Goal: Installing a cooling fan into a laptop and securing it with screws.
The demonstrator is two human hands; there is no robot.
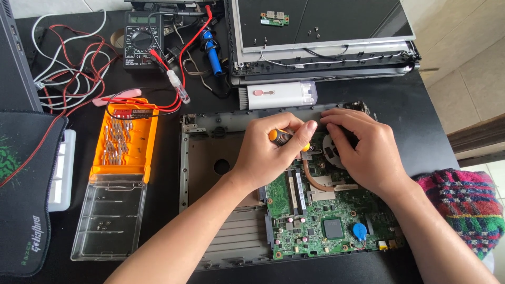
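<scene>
Our left hand (268, 152) pinches the small orange-and-black screwdriver (286, 139), fingers curled around its handle, the tip aimed down at the green laptop circuit board (326, 215) lying in the opened grey laptop base (210, 152) on the black counter (421, 131). Our right hand (363, 150) lies on the round black cooling fan (331, 150), fingers pressed together and flat. The orange bit case (126, 142) with its clear open lid sits to the left, beside red multimeter leads (173, 79).

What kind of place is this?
Probably a home electronics repair desk: an opened laptop with its green circuit board bare, an orange case of screwdriver bits, and a multimeter with red leads on a black table.
</scene>
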